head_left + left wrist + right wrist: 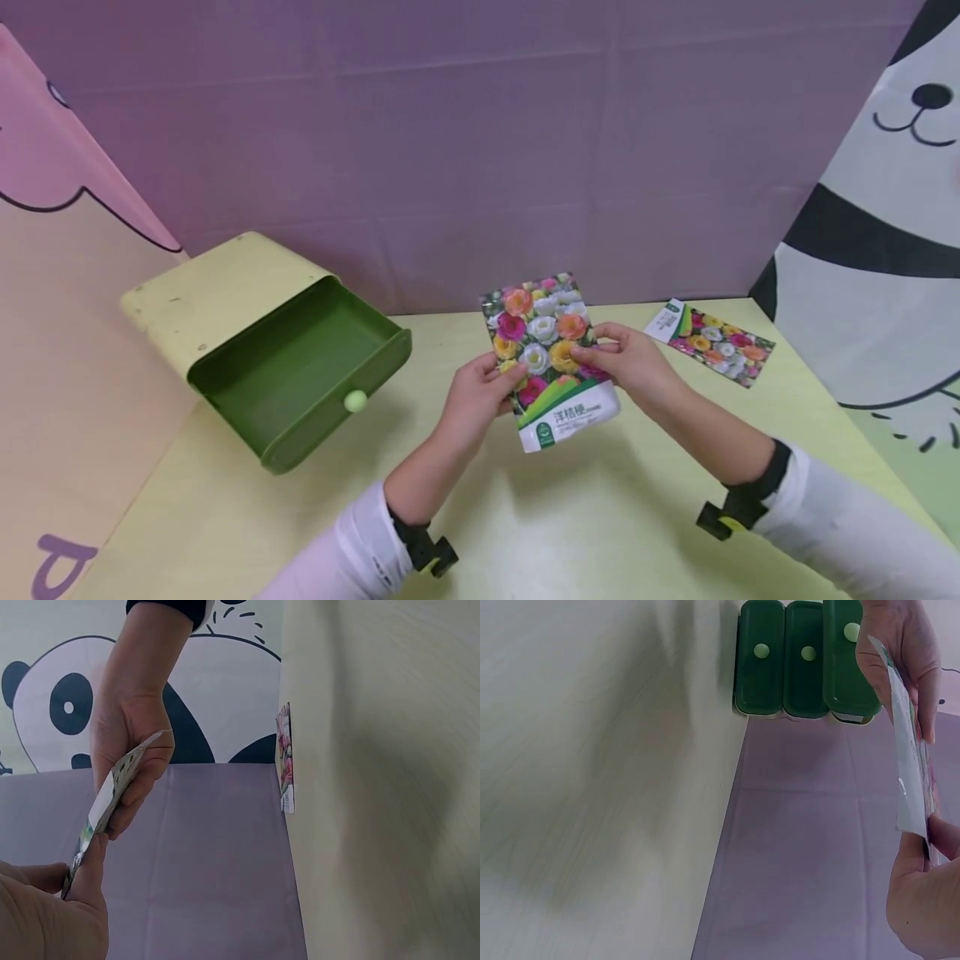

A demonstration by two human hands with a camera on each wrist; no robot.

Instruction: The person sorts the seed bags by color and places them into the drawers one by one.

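My left hand [476, 392] and right hand [630, 360] each pinch one side edge of a flower seed packet [551, 358], held upright above the yellow table [600, 517], thumbs on its printed face. To the left of my grip stands a drawer box [217, 292] with its green drawer [300, 375] pulled open. A second seed packet [708, 342] lies flat beyond my right hand. Judged step: packet lifted, not yet stowed; next, carry it leftward over the drawer and loosen both pinches
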